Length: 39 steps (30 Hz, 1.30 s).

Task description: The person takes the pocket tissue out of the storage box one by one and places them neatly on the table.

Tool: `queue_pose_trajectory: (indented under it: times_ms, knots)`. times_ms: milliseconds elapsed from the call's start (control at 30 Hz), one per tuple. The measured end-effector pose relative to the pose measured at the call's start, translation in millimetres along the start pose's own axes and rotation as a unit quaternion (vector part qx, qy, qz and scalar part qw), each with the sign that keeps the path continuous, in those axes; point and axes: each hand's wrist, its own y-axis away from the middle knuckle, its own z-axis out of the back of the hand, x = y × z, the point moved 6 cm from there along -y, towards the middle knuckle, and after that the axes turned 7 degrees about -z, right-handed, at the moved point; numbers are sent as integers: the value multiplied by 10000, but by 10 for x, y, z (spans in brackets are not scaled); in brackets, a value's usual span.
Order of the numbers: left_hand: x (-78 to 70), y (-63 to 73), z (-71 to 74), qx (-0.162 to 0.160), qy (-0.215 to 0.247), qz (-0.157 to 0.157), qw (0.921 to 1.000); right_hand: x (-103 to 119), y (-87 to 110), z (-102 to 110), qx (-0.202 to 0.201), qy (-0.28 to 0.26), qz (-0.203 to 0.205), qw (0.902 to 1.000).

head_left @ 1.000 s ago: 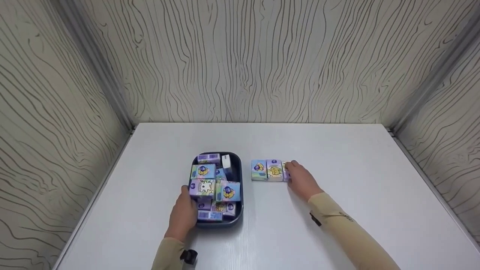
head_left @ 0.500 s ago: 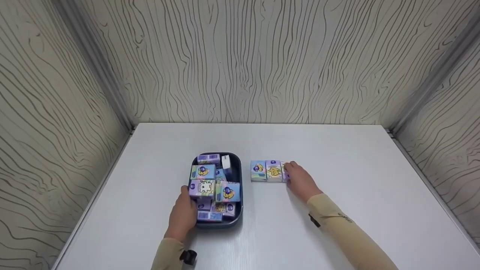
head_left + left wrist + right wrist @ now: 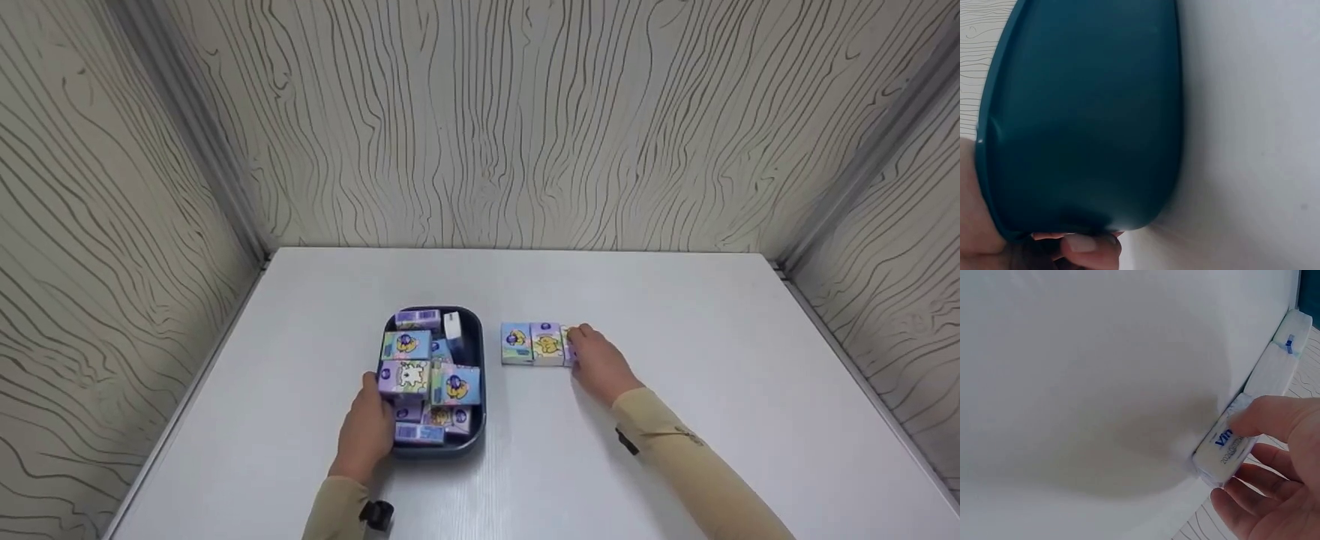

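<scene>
In the head view, my left hand (image 3: 366, 429) grips the left side of a dark teal bin (image 3: 474, 444) filled with small tissue packs (image 3: 406, 375). The left wrist view shows the bin's smooth outer wall (image 3: 1084, 124), with my fingers curled at its end. To the right of the bin, a short row holds a blue tissue pack (image 3: 517, 342) and a purple one (image 3: 547, 343) side by side. My right hand (image 3: 604, 367) pinches the pack at the row's right end between thumb and fingers. That tissue pack (image 3: 1224, 450) has blue lettering on its edge and touches its neighbour.
A white table (image 3: 675, 315) lies under everything. Wood-patterned panels (image 3: 480, 127) rise behind it and on both sides. Inside the bin the packs lie at mixed angles, one of them (image 3: 452, 327) standing on edge near the far right corner.
Almost nothing differs. My right hand and the row of packs have shifted very slightly left; my left hand stays on the bin.
</scene>
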Motion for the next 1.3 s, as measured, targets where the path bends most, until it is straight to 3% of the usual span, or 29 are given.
queue_pose_trajectory:
  times_ms: [133, 367, 667, 800, 1033, 1300]
  knots:
    - [0, 3, 6, -15, -2, -9, 10000, 195, 23, 70, -187, -56, 64, 9998]
    - [-15, 13, 13, -109, 25, -43, 9999, 837, 98, 181, -530, -516, 772, 9943]
    - [6, 22, 6, -13, 48, 78, 10000, 1546, 313, 31, 264, -682, 2013, 9768]
    - [-5, 22, 5, -69, 54, 54, 9999, 1668, 350, -44, 402, -556, 2078, 9758]
    - [-6, 28, -23, -48, 50, 88, 9999, 1689, 364, -119, 499, -424, 1823, 9811]
    - [-13, 29, 13, -12, -23, 36, 10000, 1752, 351, -131, 116, -242, 2133, 9766]
